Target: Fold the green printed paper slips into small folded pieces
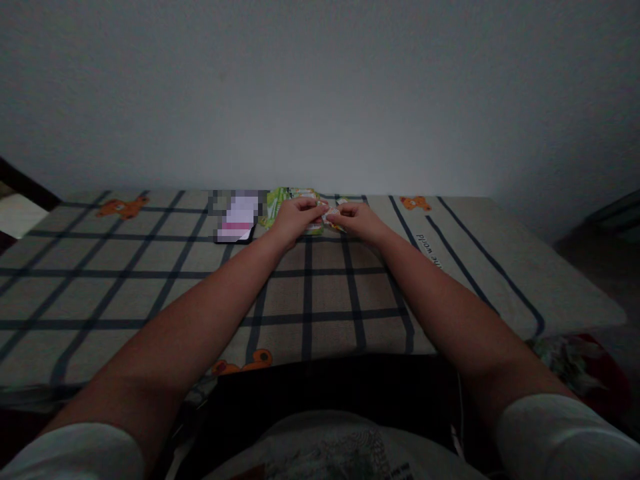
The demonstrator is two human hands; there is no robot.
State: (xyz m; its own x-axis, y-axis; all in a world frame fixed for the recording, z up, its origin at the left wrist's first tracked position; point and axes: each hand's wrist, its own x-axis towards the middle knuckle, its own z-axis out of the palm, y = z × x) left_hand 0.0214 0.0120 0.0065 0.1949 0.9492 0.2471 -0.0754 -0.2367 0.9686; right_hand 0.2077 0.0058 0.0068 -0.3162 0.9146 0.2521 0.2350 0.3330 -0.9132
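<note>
Left fingers: the left hand (297, 217) reaches in from the left, thumb and fingertips brought together on the left side of a small packet (332, 215).
Right fingers: the right hand (361, 220) mirrors it, thumb and forefinger pinched on the packet's right side.
Small packet: right between the two sets of fingertips, pale with orange marks; neither hand is clearly nearer, since both are touching it.
Its long axis: I can't make it out from here, with the fingers covering so much of it.
Green packet: a larger green packet (273, 205) lies on the cloth just left of the small one, partly hidden by the left hand; whether that hand presses on it, I can't tell.
Phone: a phone (239, 217) with a lit screen lies left of the green packet, close by, its length running near to far.
Tablecloth: the checked tablecloth (280, 293), with orange bear prints, spreads well out to both sides and towards the person's lap.
Wall: a plain grey wall (320, 93) stands just past the far edge.
Floor side: something red (603, 373), dim and unclear, sits low at the near right.
</note>
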